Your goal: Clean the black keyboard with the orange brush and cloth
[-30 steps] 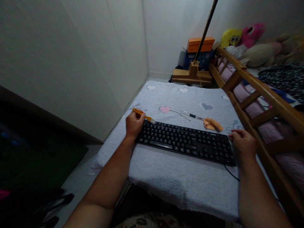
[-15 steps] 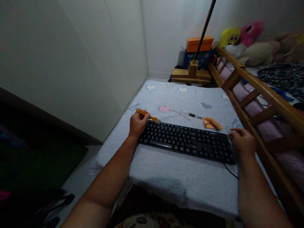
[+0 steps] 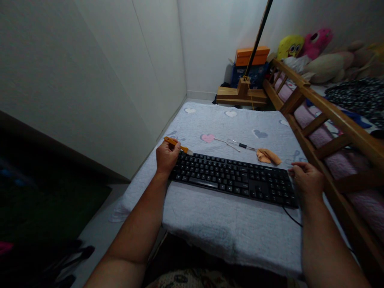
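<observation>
A black keyboard (image 3: pixel 234 180) lies across a pale blue quilt with heart patches (image 3: pixel 234 120). My left hand (image 3: pixel 167 157) is closed round a small orange-handled brush (image 3: pixel 177 144), whose pale bristle tip rests at the keyboard's far left corner. My right hand (image 3: pixel 306 180) sits at the keyboard's right end with its fingers curled against that edge. The keyboard's cable (image 3: pixel 290 218) trails off toward me on the right.
Behind the keyboard lie a thin metal tool (image 3: pixel 227 144), a dark-handled screwdriver (image 3: pixel 243 146) and a crumpled orange cloth (image 3: pixel 269 156). A wooden bed rail (image 3: pixel 324 116) runs along the right, with plush toys (image 3: pixel 306 46) behind. A white wall (image 3: pixel 90 80) stands at the left; an orange box (image 3: pixel 252 55) and a wooden stand (image 3: pixel 242 94) are beyond.
My left hand and the brush swept right along the keyboard's top left edge, then came back left to the corner. My right hand stayed at the right end.
</observation>
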The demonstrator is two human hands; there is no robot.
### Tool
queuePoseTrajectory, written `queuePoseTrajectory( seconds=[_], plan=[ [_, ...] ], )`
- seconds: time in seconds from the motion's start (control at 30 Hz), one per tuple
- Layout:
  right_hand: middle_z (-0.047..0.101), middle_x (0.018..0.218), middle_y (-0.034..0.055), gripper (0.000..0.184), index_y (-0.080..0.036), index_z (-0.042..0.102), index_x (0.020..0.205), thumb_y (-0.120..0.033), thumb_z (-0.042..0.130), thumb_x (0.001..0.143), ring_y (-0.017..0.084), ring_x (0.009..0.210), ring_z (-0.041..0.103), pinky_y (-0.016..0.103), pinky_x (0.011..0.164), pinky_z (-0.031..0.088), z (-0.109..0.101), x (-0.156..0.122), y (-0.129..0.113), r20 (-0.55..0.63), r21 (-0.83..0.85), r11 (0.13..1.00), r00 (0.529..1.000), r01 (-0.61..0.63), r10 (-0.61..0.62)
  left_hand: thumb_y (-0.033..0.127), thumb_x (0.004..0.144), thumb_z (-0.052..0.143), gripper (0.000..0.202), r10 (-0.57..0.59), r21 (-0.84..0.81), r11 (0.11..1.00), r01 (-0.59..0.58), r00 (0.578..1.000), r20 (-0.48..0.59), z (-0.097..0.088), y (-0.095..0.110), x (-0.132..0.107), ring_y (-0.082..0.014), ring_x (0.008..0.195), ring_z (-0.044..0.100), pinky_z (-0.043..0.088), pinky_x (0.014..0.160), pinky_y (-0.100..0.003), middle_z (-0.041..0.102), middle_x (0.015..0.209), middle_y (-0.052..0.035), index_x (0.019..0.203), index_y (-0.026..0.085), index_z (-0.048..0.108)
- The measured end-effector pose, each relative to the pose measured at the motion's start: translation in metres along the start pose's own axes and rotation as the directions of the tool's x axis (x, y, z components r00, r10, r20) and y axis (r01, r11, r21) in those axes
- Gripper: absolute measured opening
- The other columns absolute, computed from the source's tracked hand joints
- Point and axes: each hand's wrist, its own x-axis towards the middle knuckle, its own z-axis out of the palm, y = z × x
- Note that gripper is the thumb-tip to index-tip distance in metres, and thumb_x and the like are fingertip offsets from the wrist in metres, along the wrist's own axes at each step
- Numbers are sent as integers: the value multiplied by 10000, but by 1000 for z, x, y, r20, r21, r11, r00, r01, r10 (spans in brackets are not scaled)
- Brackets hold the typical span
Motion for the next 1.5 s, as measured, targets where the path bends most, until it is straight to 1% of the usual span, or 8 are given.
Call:
queuePoseTrajectory(
  seconds=[0.13, 0.23, 0.43, 0.7, 0.97, 1.3, 1.4, 1.5],
  plan=[
    [697, 685, 22, 333, -189, 739, 881, -344, 651, 600, 198, 634, 641, 306, 604, 484, 1, 3, 4, -3, 3, 1000, 1000, -5, 5, 343, 794, 725, 137, 16, 36, 999, -13, 996, -83, -8, 0, 4, -166, 653, 656, 535, 696, -270, 699, 711, 3, 822, 211, 702],
    [701, 686, 20, 345, -192, 744, 883, -346, 642, 592, 199, 647, 652, 308, 621, 492, 0, 2, 3, -3, -3, 1000, 1000, -11, 11, 357, 795, 732, 163, -7, -36, 999, 4, 996, -94, -8, 2, 3, -160, 676, 671, 546, 717, -266, 697, 736, -1, 831, 204, 688],
    [702, 685, 27, 354, -179, 752, 891, -355, 652, 600, 201, 643, 655, 309, 609, 499, -1, 3, 6, 0, -5, 1000, 1000, 9, -9, 427, 784, 771, 266, -70, -240, 967, 82, 996, 59, 9, 8, -7, -177, 761, 719, 578, 766, -281, 706, 796, -20, 862, 196, 665],
    [704, 687, 26, 321, -179, 752, 887, -331, 653, 622, 190, 628, 658, 291, 600, 497, 0, 6, 10, -15, 11, 1000, 1000, -1, 1, 419, 793, 784, 238, -48, -191, 978, 81, 984, 169, 23, 6, -14, -195, 729, 709, 560, 713, -293, 744, 785, -33, 852, 200, 711],
    [695, 670, 19, 310, -183, 742, 870, -319, 650, 607, 188, 606, 641, 283, 578, 487, -1, 4, 6, -12, 22, 1000, 1000, -15, 15, 366, 823, 737, 154, 44, 22, 999, -46, 996, 72, 10, 13, -12, -181, 643, 654, 507, 677, -286, 709, 710, -11, 829, 212, 732],
    [707, 704, 32, 348, -185, 740, 887, -350, 648, 595, 201, 643, 653, 304, 606, 494, -2, 3, 7, -1, -3, 1000, 1000, 7, -7, 356, 831, 715, 138, 96, 173, 982, -80, 992, -81, -7, 2, -6, -183, 640, 648, 535, 719, -292, 690, 691, -3, 845, 218, 717],
    [690, 680, 30, 318, -193, 726, 851, -347, 636, 588, 201, 630, 642, 305, 601, 485, -2, 0, 0, -12, -8, 1000, 1000, -5, 5, 364, 824, 705, 160, 59, 148, 988, -40, 990, -129, -6, 5, -5, -179, 674, 676, 552, 728, -284, 711, 722, -6, 847, 206, 704],
    [686, 674, 30, 309, -191, 729, 848, -330, 637, 588, 199, 626, 636, 302, 597, 478, -1, -2, -3, -19, -11, 1000, 1000, -10, 10, 394, 807, 710, 204, 7, 2, 1000, -7, 996, -85, 0, 7, -6, -181, 716, 706, 565, 730, -279, 728, 765, -18, 843, 195, 687]
  ],
)
